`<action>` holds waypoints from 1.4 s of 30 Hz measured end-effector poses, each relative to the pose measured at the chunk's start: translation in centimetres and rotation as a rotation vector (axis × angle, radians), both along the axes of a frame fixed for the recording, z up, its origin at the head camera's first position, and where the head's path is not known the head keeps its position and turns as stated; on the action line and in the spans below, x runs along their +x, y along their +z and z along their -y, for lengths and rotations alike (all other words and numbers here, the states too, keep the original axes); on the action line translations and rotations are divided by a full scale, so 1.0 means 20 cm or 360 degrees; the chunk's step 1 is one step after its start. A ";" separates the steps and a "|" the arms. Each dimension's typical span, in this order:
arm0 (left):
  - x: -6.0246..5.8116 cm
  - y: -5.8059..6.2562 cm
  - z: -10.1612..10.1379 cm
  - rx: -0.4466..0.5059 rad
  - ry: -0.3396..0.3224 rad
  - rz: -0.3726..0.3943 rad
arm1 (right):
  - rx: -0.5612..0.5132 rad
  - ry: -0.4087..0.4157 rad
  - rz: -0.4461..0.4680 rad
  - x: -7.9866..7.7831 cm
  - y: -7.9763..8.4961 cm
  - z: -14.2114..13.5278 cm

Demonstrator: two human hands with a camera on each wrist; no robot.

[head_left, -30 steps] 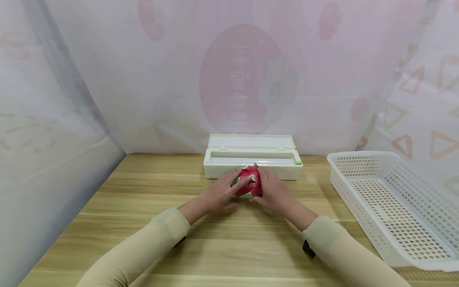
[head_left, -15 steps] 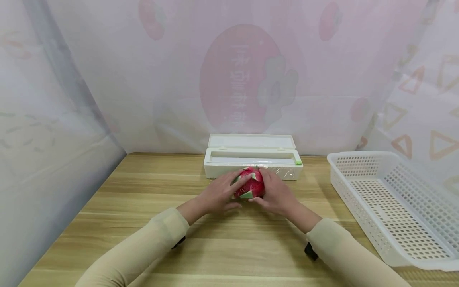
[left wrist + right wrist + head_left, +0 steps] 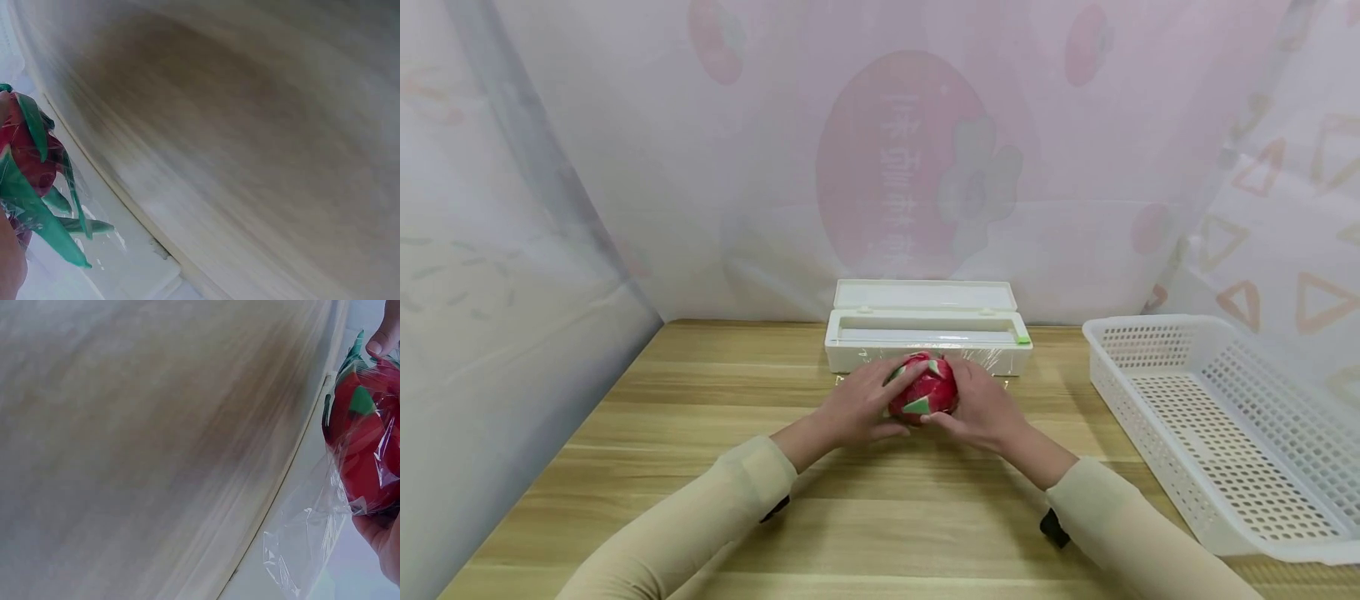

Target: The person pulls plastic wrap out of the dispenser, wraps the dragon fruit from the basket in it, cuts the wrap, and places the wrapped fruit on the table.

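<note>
Between my two hands is a red dragon fruit [image 3: 928,393] with green scales, low over the table in front of a white cling film dispenser [image 3: 848,358]. My left hand [image 3: 857,406] grips its left side, fingers bent over the top. On its right side my right hand [image 3: 987,407] grips it, thumb toward me. Clear cling film [image 3: 306,528] covers the fruit and trails off it in the right wrist view. In the left wrist view the dragon fruit [image 3: 28,150] shows its long green scales under film. The underside of the fruit is hidden.
The dispenser's lid [image 3: 925,294] stands raised at the back, against the printed curtain [image 3: 760,167]. A white perforated plastic basket [image 3: 1150,450] sits on the right of the wooden table [image 3: 700,400]. A green piece [image 3: 1022,339] marks the dispenser's right end.
The dragon fruit has turned and come slightly toward me between both hands. More cling film shows between it and the dispenser. My right hand has shifted a little to the right.
</note>
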State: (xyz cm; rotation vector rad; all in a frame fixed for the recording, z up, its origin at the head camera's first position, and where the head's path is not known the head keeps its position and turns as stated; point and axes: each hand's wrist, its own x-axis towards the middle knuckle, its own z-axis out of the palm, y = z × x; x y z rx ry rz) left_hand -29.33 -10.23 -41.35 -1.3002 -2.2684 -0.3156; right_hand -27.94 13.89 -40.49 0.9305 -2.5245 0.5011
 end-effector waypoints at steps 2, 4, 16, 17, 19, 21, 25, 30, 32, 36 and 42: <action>0.00 0.01 -0.01 0.0015 0.0011 0.0015 | -0.0032 -0.0006 0.0050 0.01 0.01 0.00; 0.00 0.01 -0.01 0.0024 0.0022 0.0022 | -0.0059 -0.0018 0.0107 0.01 0.02 0.00; 0.03 0.02 -0.01 0.0041 0.0037 0.0018 | -0.0065 -0.0038 0.0195 0.04 0.03 -0.01; 0.04 0.02 -0.01 0.0041 0.0037 0.0022 | -0.0067 -0.0041 0.0200 0.05 0.03 -0.01; 0.04 0.02 -0.01 0.0039 0.0041 0.0037 | -0.0075 -0.0050 0.0218 0.05 0.03 -0.01; 0.05 0.03 -0.01 0.0038 0.0050 0.0058 | -0.0082 -0.0064 0.0247 0.06 0.04 -0.01; 0.05 0.04 -0.02 0.0010 0.0066 0.0108 | -0.0132 -0.0081 0.0328 0.07 0.04 -0.01; 0.05 0.03 -0.02 -0.0039 0.0086 0.0120 | -0.0194 -0.0103 0.0443 0.07 0.05 -0.01; 0.05 0.03 -0.02 -0.0039 0.0095 0.0108 | -0.0196 -0.0117 0.0478 0.07 0.05 -0.01; 0.05 0.04 -0.03 -0.0038 0.0127 0.0121 | -0.0203 -0.0126 0.0540 0.07 0.06 -0.01; 0.06 0.05 -0.03 -0.0057 0.0153 0.0160 | -0.0212 -0.0162 0.0608 0.08 0.08 -0.01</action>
